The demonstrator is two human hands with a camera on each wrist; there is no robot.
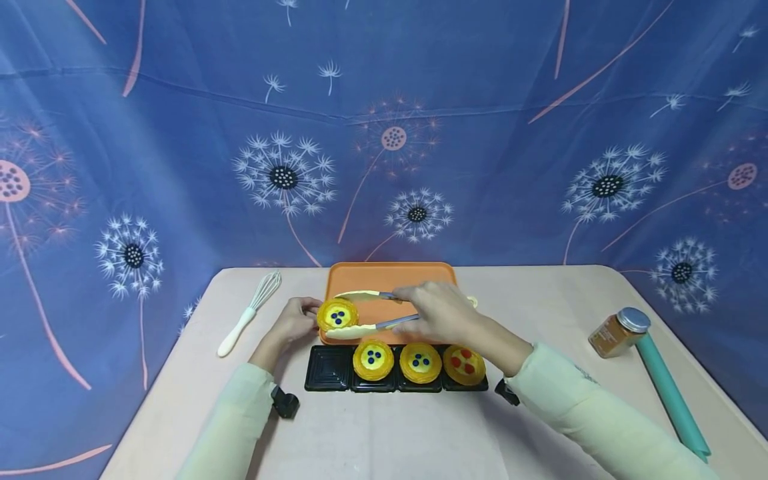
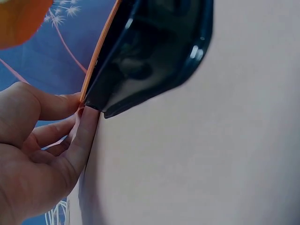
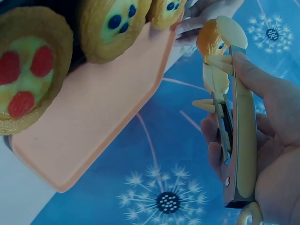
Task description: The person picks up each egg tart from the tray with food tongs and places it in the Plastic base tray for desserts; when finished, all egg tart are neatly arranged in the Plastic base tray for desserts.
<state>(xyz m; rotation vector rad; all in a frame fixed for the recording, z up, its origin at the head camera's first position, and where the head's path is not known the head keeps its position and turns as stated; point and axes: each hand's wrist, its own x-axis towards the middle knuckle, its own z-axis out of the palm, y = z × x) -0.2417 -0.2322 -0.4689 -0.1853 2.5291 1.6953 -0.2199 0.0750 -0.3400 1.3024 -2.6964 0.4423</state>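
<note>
My right hand [image 1: 444, 310] grips a pair of tongs [image 3: 244, 126] with cream-coloured tips. Between those tips is a tart [image 1: 338, 315] with a yellow filling and blue berries, raised over the left end of an orange tray [image 1: 390, 272]. With thumb and fingers, my left hand [image 1: 295, 320] pinches the tray's left edge, close beside the tart. In front of it lies a black four-part container [image 1: 329, 369], its leftmost compartment bare. Two blueberry tarts, one in the second compartment [image 1: 373, 361] and one in the third [image 1: 421, 363], sit beside a red-topped tart [image 1: 465, 366] on the right.
A white-handled whisk [image 1: 247, 319] lies to the left on the pale table [image 1: 420, 433]. Toward the right edge, a silver-lidded jar [image 1: 620, 331] of brown contents leans by a teal roll [image 1: 672, 397]. Blue dandelion-print cloth [image 1: 480, 167] hangs behind and at both sides.
</note>
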